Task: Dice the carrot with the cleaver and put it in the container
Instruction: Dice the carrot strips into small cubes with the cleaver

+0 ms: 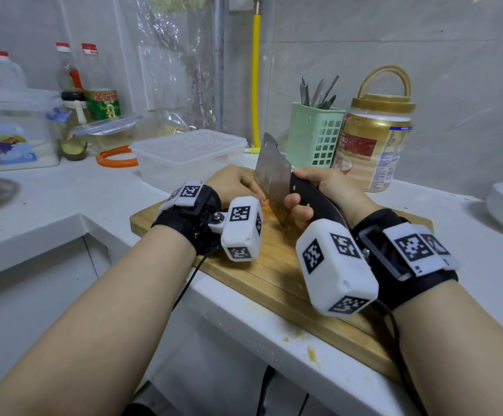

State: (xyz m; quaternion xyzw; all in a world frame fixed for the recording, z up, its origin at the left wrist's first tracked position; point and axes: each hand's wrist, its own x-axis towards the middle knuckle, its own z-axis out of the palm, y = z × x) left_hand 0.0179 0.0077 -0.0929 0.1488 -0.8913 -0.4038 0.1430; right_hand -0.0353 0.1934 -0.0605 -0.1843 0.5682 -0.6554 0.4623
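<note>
Head view: the right hand [319,190] has its fingers [293,202] wrapped round the black handle of the cleaver [272,181]. The blade stands nearly upright, its edge down on the wooden cutting board [274,265]. The left hand [235,183] sits just beside the blade on its left, fingers curled down on the carrot [264,202]; only a small orange bit shows betw. hand and blade, the rest is hidden by the hand and a white marker block on the wrist. The clear plastic container [188,159] stands on the counter [64,187] right behind the board, near the left hand. Further back, to the right: a green utensil basket [315,136] and a gold-lidded jar [375,139]. Orange crumbs lie on the counter edge in front of the board
</note>
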